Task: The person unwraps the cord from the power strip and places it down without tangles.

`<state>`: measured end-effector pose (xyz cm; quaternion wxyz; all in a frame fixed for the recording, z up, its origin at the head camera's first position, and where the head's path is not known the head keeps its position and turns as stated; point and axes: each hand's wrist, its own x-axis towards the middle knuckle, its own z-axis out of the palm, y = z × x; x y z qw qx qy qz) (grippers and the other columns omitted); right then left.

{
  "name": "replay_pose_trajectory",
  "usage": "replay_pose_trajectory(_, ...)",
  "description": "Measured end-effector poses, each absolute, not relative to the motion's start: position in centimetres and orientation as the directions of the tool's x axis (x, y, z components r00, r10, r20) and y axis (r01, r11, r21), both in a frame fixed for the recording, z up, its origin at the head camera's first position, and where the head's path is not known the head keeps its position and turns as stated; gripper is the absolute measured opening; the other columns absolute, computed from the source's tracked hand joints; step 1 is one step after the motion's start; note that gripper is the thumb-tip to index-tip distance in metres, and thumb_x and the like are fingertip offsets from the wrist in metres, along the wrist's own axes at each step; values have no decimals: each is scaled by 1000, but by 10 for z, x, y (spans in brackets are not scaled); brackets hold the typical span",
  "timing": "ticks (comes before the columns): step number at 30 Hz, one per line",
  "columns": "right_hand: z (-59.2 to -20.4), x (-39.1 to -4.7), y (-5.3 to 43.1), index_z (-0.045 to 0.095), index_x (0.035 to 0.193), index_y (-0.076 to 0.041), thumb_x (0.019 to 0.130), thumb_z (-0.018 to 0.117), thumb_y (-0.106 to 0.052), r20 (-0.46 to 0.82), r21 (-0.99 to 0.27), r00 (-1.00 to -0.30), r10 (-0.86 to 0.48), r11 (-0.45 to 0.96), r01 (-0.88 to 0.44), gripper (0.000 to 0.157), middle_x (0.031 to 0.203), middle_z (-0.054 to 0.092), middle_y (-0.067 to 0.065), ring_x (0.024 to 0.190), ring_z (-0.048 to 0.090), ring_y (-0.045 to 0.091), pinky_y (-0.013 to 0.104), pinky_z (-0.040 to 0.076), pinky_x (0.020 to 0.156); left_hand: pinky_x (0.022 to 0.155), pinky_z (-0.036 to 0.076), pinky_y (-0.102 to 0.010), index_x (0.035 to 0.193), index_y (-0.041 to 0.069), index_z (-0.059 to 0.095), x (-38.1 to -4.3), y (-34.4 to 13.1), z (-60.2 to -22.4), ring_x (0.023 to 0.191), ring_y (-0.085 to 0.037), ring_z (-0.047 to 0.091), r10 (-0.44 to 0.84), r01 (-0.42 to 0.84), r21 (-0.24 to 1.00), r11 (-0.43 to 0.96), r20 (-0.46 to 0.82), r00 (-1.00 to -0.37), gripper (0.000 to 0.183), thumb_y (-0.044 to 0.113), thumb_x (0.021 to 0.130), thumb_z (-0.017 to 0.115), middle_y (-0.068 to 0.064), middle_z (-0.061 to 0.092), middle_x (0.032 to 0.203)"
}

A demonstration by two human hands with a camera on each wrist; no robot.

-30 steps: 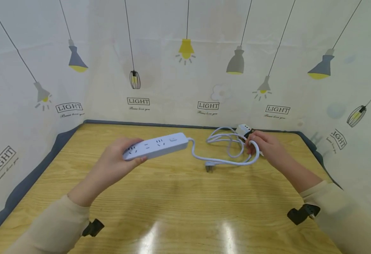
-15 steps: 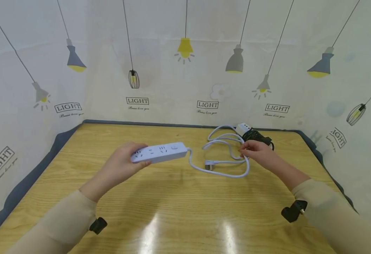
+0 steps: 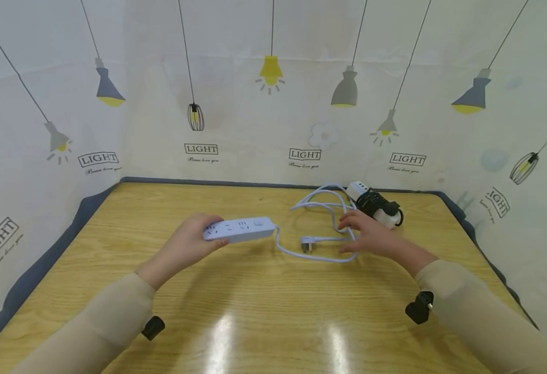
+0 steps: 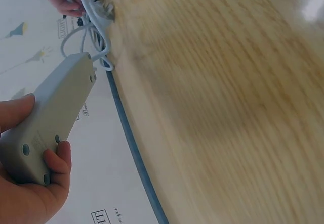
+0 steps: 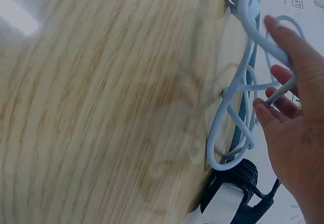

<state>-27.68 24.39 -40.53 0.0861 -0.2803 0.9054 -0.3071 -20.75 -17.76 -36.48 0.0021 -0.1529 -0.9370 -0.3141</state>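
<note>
- Grip on the left side was firm: the left hand (image 3: 191, 239) held the power strip (image 3: 240, 228) by its left end, thumb along the near edge, above the tabletop.
- Compared with 1.0 s earlier, the power strip sat more level and a little closer to the right hand (image 3: 371, 236).
- Fingers and thumb of the right hand stood wide apart, with the white cord (image 3: 317, 258) passing between them; 0.5 s earlier they were drawn together on it. I judged that the cord was no longer pinched there, so its run hung looser and was yet to be put in order.
- A plug (image 3: 308, 241) showed left of that hand, prongs toward the near edge; whether it touched the wood was unclear. Loops of cord spread behind it.
- Further back lay another white strip (image 3: 358, 189) wrapped with black cord (image 3: 373, 200), less covered by the hand than 1.0 s before.
- All this was above or on a wood-grained table (image 3: 254, 291), with 2 streaks of glare near the front.
- Beyond its dark border (image 3: 236, 182) rose a pale backdrop (image 3: 236, 119) printed with hanging lamps and "LIGHT".
</note>
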Motion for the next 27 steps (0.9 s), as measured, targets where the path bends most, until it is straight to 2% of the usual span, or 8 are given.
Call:
replay_pose_trajectory(4,-411,-281,242,61,119,3,75,86,-28,25,-480,-797,-603,693,-538,59,134,44,22,123,45,42,54,41,98,86,50,-47,127,-4,58,-211,-176,-370,100,-29,59,293,287,584,759,87,-952,51,22,87,75,-16,61,114)
replay_pose_trajectory(11,-415,-287,236,61,121,1,74,86,-18,37,-347,-803,-595,745,-569,56,134,47,24,124,44,43,54,40,101,89,49,-49,125,-5,60,-214,-172,-375,104,-31,59,303,288,596,750,77,-950,48,19,86,75,-17,61,117)
replay_pose_trajectory(14,-415,-291,234,56,129,3,73,87,-20,54,-277,-824,-565,784,-556,67,139,43,27,127,40,46,56,36,104,91,49,-49,125,-5,59,-216,-171,-377,106,-32,59,307,287,594,751,71,-949,49,19,86,76,-18,61,118)
replay_pose_trajectory(18,-417,-298,231,37,143,7,71,89,-27,5,-270,-865,-502,832,-484,95,148,30,31,135,29,48,56,29,109,93,48,-50,128,-5,58,-219,-172,-377,108,-33,58,298,278,594,755,68,-952,53,19,85,77,-19,61,121)
replay_pose_trajectory(20,-419,-301,230,30,146,8,71,88,-31,-32,-280,-874,-486,843,-459,102,150,26,32,138,23,49,56,26,110,94,47,-51,129,-5,57,-221,-172,-378,109,-33,58,290,269,596,757,62,-955,55,18,84,78,-19,60,122)
replay_pose_trajectory(23,-421,-305,228,26,148,8,73,87,-35,-85,-286,-884,-460,861,-420,106,151,26,32,141,17,48,58,25,110,96,46,-51,130,-3,57,-226,-174,-378,110,-33,58,279,254,595,763,52,-959,57,18,82,79,-19,60,124)
replay_pose_trajectory(27,-421,-310,226,24,150,6,78,82,-35,-140,-270,-897,-420,887,-374,101,149,31,31,142,14,47,61,25,109,95,44,-49,128,0,60,-233,-177,-381,109,-32,56,240,223,560,798,45,-970,56,19,79,81,-15,63,121)
